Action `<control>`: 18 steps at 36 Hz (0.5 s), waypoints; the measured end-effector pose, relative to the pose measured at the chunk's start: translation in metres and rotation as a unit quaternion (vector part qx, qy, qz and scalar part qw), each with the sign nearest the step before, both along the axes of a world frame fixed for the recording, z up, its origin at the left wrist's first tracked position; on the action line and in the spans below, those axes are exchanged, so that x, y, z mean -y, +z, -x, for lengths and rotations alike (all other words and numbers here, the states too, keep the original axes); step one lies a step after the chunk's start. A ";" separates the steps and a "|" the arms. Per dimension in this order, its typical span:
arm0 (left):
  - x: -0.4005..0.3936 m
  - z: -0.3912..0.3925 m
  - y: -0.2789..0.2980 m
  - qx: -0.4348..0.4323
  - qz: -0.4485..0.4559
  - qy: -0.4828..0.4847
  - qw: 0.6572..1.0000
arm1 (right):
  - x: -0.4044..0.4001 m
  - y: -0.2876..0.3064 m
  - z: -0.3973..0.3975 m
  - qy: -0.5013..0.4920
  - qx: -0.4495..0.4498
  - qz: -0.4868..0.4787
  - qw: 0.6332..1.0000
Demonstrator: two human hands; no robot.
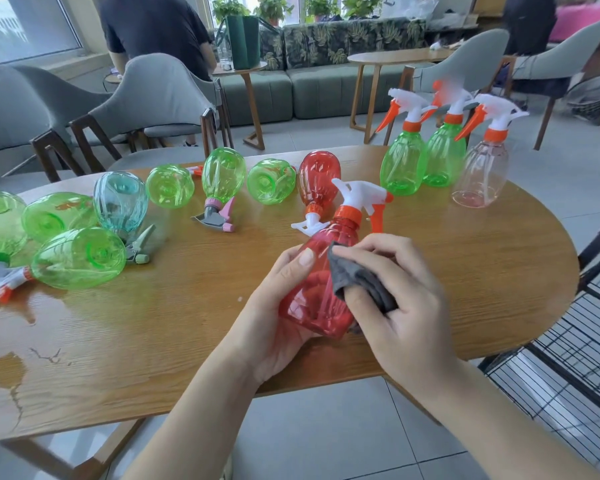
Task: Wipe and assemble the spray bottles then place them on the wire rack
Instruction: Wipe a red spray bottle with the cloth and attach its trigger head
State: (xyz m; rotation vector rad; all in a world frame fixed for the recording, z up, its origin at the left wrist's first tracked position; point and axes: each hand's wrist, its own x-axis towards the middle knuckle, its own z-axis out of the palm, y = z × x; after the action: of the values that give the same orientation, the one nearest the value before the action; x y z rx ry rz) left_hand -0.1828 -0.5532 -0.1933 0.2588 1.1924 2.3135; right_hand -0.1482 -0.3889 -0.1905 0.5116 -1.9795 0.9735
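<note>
My left hand (274, 313) grips a red spray bottle (317, 282) by its body, tilted, with its white and orange trigger head (359, 199) pointing away from me. My right hand (395, 289) holds a grey cloth (357, 278) pressed against the bottle's right side. Another red bottle (317, 183) lies on the wooden table (187, 323) just behind. Several green bottles (78, 258) and a pale blue one (120, 202) lie on their sides to the left. Two green bottles (402, 161) and a clear one (482, 171) stand upright at the far right. The black wire rack (568, 358) stands right of the table.
Wet patches (7, 372) mark the table's left front. Grey chairs (153, 98) stand behind the table. A person in a dark shirt (153, 26) sits with their back to me. A green sofa (326, 81) and a side table (395, 60) are farther back.
</note>
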 end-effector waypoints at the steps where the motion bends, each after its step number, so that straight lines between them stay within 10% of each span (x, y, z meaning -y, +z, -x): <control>1: 0.000 0.000 0.001 -0.002 -0.002 0.001 1.000 | -0.002 0.001 0.001 0.000 0.006 0.000 1.000; 7: -0.003 -0.001 0.003 0.009 0.029 0.016 0.999 | -0.005 0.010 0.002 -0.028 0.061 0.044 0.997; 18: 0.000 -0.004 0.004 0.100 -0.068 -0.039 0.992 | 0.008 -0.011 -0.010 0.064 -0.082 -0.198 0.975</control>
State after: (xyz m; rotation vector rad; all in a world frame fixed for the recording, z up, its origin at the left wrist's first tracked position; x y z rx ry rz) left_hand -0.1788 -0.5536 -0.1889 0.1161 0.9125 2.2942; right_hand -0.1380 -0.3967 -0.2020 0.9202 -2.0115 0.5866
